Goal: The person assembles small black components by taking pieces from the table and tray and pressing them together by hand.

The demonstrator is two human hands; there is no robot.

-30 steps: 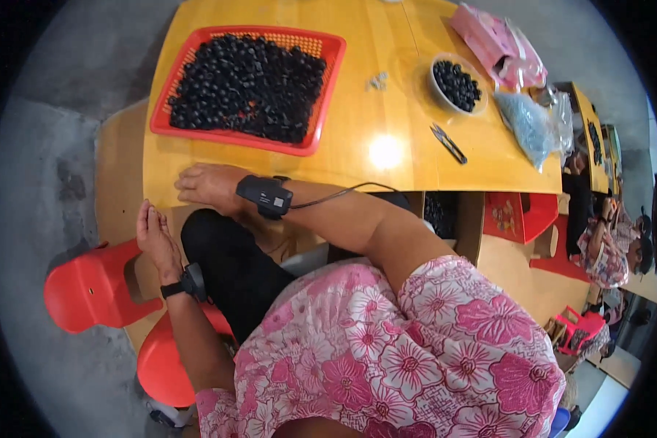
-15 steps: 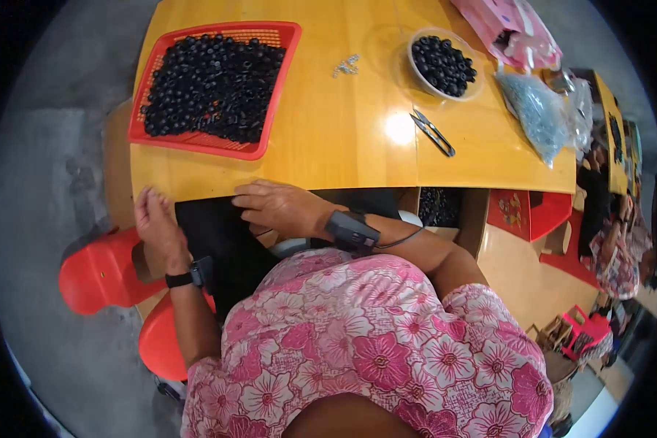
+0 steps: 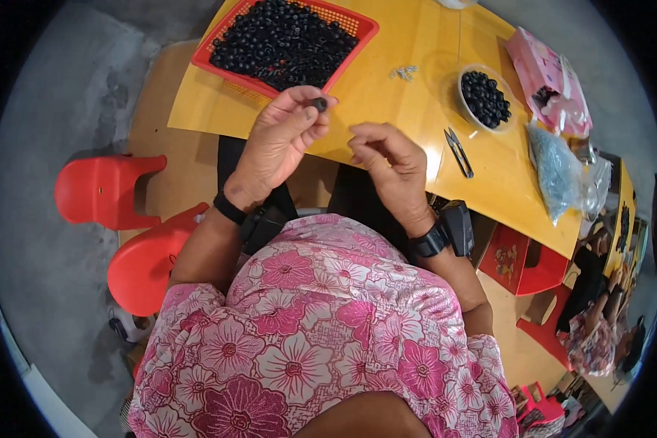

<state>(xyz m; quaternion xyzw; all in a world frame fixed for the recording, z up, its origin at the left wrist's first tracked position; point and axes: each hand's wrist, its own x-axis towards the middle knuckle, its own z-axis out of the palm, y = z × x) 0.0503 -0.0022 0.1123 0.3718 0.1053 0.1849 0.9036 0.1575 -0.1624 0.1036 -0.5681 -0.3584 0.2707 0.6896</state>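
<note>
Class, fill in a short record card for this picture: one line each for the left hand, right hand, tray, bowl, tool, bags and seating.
Left hand: left hand pinches a small black bead at its fingertips
Right hand: right hand raised beside it, fingers curled, contents unclear
Tray: red tray full of black beads
Bowl: bowl of black beads
Tool: small snips on the yellow table
Bags: pink bag, clear bag
Seating: red stools

Bare tabletop between red basket and bowl

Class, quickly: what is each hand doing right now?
Left hand: fingers pinch a small round black bead.
Right hand: fingers curled, pinched together; whether it holds anything cannot be told.
</note>
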